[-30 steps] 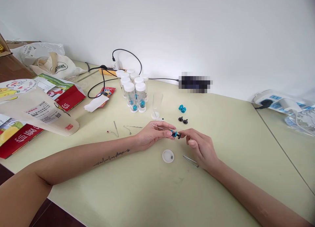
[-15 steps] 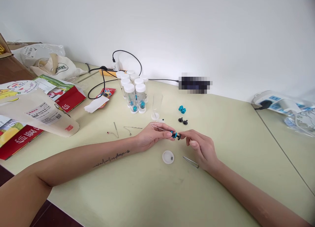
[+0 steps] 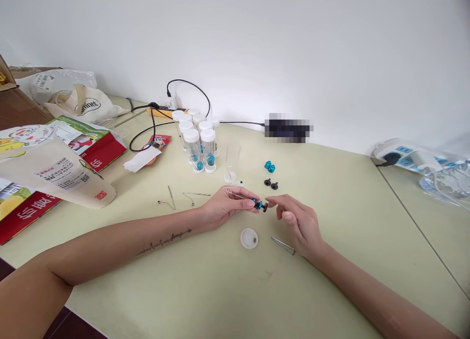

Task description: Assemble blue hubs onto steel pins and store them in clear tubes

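Note:
My left hand point(image 3: 231, 205) is closed on a small blue-and-black metal part point(image 3: 258, 204) with a thin bent wire. A black disc point(image 3: 265, 207) on a short stem faces right. My right hand point(image 3: 299, 219) is beside it, index finger stretched toward the disc, apparently just off it, other fingers loosely curled around nothing visible. Below lies a white cap point(image 3: 244, 241) with a small dark bit inside. Silver tweezers point(image 3: 282, 246) lie by my right hand. Beyond are blue knobs point(image 3: 270, 166) and two black discs with stems point(image 3: 271, 183).
Several clear tubes with white caps point(image 3: 207, 135) stand at the back; one uncapped clear tube point(image 3: 233, 160) stands nearer. Bent wires point(image 3: 171, 198) lie to the left. Further left is a tilted plastic cup point(image 3: 73, 172) by a red box point(image 3: 106, 150). A power strip point(image 3: 404, 155) is at right.
My right index fingertip has drawn slightly away from the black disc. My left hand keeps its hold. The whole view has shifted a little.

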A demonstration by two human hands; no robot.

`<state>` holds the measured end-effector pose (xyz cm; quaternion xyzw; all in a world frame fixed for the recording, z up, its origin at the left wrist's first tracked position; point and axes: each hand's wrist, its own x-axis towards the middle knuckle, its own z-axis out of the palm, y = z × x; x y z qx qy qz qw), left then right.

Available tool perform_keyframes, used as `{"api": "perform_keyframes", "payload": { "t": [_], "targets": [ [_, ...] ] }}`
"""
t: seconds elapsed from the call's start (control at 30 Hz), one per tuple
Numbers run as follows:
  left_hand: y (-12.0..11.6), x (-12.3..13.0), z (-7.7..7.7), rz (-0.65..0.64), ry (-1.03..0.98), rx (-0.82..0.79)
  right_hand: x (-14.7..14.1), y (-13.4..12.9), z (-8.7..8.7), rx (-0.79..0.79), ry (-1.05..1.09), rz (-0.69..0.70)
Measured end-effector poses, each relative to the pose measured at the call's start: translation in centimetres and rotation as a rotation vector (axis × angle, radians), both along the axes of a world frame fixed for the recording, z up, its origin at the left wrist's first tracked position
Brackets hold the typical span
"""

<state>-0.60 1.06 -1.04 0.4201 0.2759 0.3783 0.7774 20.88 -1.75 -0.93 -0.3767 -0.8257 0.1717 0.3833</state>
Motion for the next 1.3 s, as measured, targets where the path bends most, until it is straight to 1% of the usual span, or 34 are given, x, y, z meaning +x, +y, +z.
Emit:
{"api": "perform_keyframes", "payload": {
  "t": [0.1,0.23,0.37,0.5,0.63,0.73,0.9,0.97,1.13,1.23,1.3],
  "targets": [
    [-0.02,-0.02,-0.02,-0.002,0.004,0.004,0.04,-0.01,-0.02,-0.006,-0.018,0.031],
    [-0.03,-0.01,-0.06,-0.002,-0.004,0.011,0.03,0.02,-0.01,-0.025,-0.019,-0.030],
    [-0.03,0.05,-0.10,0.000,-0.018,0.007,-0.03,-0.01,0.04,-0.021,-0.049,0.014],
    [-0.02,0.12,-0.22,0.016,-0.031,0.002,-0.12,-0.11,0.17,0.007,-0.015,-0.022],
    [-0.05,0.13,-0.24,0.003,-0.024,0.006,-0.18,-0.13,0.23,0.034,-0.046,0.036],
    [-0.07,0.11,-0.15,0.009,-0.024,0.001,-0.12,-0.13,0.12,0.025,-0.039,0.006],
    [0.00,0.11,-0.13,0.002,-0.030,0.009,-0.04,-0.11,-0.08,0.016,-0.066,0.033],
    [0.01,0.12,-0.15,0.004,-0.029,0.007,-0.05,-0.08,-0.08,0.009,-0.058,0.006],
    [-0.03,0.12,-0.08,0.007,-0.023,0.014,-0.16,-0.04,0.09,0.044,-0.077,0.024],
    [-0.04,0.12,-0.05,0.014,-0.026,0.016,-0.26,-0.01,0.15,0.038,-0.105,0.002],
    [-0.03,0.15,-0.10,0.015,-0.025,0.015,-0.31,0.00,0.15,0.050,-0.109,0.012]
  ]
}}
